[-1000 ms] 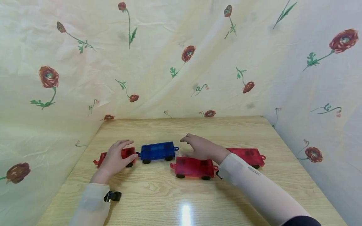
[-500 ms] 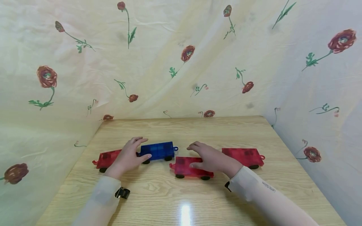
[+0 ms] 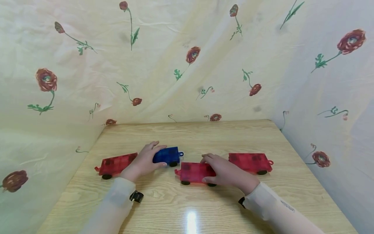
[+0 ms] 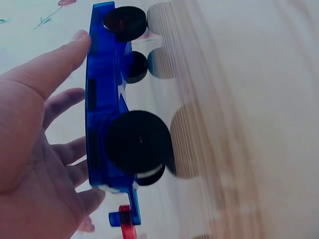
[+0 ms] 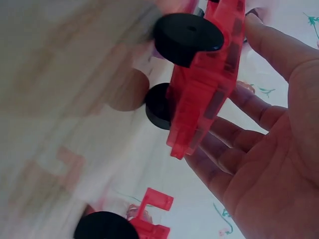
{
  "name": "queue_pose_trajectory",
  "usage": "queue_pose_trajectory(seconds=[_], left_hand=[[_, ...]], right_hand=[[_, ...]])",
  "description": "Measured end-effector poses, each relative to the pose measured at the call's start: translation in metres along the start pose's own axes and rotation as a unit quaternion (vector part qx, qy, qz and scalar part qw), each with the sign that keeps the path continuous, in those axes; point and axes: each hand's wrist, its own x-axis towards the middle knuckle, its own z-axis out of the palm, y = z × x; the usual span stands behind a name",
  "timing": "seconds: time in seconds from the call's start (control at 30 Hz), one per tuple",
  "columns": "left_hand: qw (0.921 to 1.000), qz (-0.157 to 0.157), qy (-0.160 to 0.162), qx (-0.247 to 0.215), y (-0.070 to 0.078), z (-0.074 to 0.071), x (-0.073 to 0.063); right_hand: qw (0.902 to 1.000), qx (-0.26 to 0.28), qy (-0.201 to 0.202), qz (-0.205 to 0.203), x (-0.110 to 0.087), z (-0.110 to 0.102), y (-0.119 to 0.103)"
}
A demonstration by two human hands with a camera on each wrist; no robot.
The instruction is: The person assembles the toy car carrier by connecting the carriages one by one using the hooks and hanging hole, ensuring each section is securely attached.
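My left hand (image 3: 143, 162) spans the blue toy train car (image 3: 165, 156), thumb at its near edge, fingers at the far edge; the fingertips are partly hidden. In the left wrist view a red coupling ring (image 4: 127, 221) overlaps the blue car's hook (image 4: 135, 206). That end adjoins the left red train car (image 3: 115, 165). My right hand (image 3: 226, 172) lies across the middle red train car (image 3: 193, 171), thumb on the near side and fingers over the far edge. In the right wrist view the fingertips go behind its top plate. Both cars have their wheels down.
Another red train car (image 3: 249, 162) stands behind my right wrist, its ring pointing right. The wooden table (image 3: 163, 208) runs back to a flowered cloth (image 3: 157, 65). Black wrist straps (image 3: 136, 196) show at both sleeves.
My left hand has moved right, from the left red car onto the blue car. My right hand has shifted right and nearer, down onto the middle red car. The cars stay in place.
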Motion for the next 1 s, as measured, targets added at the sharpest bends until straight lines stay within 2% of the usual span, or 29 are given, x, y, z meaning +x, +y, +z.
queue_pose_trajectory(seconds=[0.27,0.57,0.8,1.0], left_hand=[[0.9992,-0.001,-0.035,0.020,0.005,0.003,-0.002],[0.9996,0.006,-0.012,0.026,0.005,0.006,-0.006],[0.9999,-0.001,-0.009,0.012,0.007,0.005,-0.014],[0.9999,-0.006,-0.009,-0.006,0.001,0.005,-0.023]], right_hand=[[0.9999,-0.010,0.010,-0.003,-0.011,0.005,0.004],[0.9997,-0.002,0.021,0.014,-0.020,0.008,0.012],[0.9995,0.002,0.031,0.009,-0.026,0.009,0.017],[0.9994,0.009,0.032,0.007,-0.031,0.008,0.020]])
